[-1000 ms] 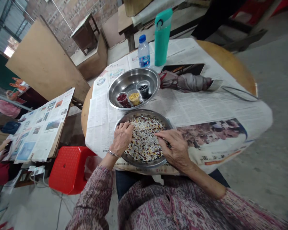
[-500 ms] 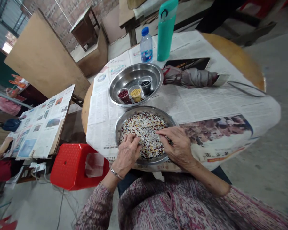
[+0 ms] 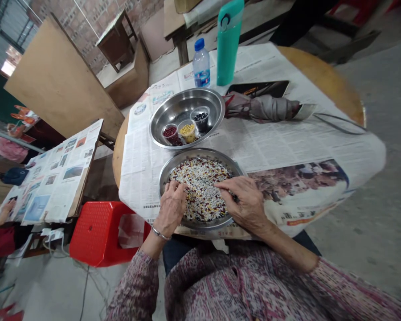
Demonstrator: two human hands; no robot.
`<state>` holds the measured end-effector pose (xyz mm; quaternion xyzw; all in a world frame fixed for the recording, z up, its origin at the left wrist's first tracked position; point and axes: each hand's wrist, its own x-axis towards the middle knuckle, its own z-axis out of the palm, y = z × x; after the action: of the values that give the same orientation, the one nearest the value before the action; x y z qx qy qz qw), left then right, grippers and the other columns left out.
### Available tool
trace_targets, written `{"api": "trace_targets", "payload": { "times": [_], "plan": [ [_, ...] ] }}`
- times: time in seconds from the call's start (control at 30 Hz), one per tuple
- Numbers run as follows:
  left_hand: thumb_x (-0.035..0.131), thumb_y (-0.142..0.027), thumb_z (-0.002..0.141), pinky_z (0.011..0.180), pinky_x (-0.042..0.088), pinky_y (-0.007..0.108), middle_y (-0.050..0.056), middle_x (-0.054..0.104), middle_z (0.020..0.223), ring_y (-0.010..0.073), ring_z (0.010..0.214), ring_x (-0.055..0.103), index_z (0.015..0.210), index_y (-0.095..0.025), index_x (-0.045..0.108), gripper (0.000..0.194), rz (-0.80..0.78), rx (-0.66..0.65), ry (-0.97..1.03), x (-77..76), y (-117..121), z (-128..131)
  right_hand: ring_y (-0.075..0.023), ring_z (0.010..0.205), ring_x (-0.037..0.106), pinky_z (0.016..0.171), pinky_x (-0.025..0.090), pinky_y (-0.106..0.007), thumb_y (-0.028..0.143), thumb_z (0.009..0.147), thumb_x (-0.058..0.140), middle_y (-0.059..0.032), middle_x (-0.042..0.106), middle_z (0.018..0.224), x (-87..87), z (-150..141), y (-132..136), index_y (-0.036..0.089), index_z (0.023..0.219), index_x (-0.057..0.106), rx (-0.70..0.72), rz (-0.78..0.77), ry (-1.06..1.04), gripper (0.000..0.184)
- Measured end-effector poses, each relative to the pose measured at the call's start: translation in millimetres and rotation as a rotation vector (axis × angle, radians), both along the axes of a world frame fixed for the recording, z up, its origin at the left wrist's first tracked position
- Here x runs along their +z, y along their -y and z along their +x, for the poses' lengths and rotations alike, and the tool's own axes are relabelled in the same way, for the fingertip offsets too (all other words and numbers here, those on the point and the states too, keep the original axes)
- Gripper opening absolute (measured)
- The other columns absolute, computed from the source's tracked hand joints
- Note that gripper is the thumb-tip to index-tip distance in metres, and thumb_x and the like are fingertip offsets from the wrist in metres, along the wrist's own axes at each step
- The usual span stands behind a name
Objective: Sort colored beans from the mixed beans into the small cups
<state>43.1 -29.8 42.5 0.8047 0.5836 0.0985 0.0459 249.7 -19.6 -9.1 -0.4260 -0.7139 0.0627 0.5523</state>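
A steel basin in front of me holds white rice-like grains mixed with red, yellow and black beans. My left hand, with a silver bangle at the wrist, is over its left side. The fingers are bent together and the tips are lost among the grains. Over the right side is my right hand, forefinger pointing inward and the other fingers curled; whatever lies in them is hidden. Behind, a second steel basin contains clear cups of red beans, yellow beans and black beans.
Newspaper covers the round table. At the back stand a water bottle and a teal flask. A folded umbrella lies beside a dark flat device. A red stool stands left; another person's hand is farther left.
My left hand first came in over the grains toward the near middle, then drew back to the basin's left side. My right hand has stayed almost in place. The view shifted slightly.
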Motion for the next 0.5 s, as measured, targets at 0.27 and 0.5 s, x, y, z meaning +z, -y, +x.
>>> {"api": "trace_targets", "payload": {
  "times": [0.27,0.5],
  "plan": [
    [0.042,-0.005,0.094,0.095,0.048,0.034,0.003,0.057,0.097,0.0176,0.095,0.055,0.107,-0.023,0.057,0.027,-0.054,-0.072,0.044,-11.2,-9,2,-0.0183,0.078,0.065,0.082,0.047,-0.037,0.010,0.088,0.055,-0.0028,0.071,0.082,0.3,0,1,0.021,0.094,0.065,0.000,-0.005,0.009,0.017],
    [0.041,-0.009,0.097,0.099,0.048,0.037,0.005,0.058,0.103,0.0175,0.101,0.056,0.111,-0.021,0.057,0.024,-0.014,-0.096,0.091,-11.1,-11,10,-0.0184,0.079,0.066,0.084,0.047,-0.037,0.012,0.088,0.055,-0.0016,0.072,0.082,-0.8,0,0,0.023,0.092,0.067,0.007,-0.035,-0.023,0.018]
  ]
}}
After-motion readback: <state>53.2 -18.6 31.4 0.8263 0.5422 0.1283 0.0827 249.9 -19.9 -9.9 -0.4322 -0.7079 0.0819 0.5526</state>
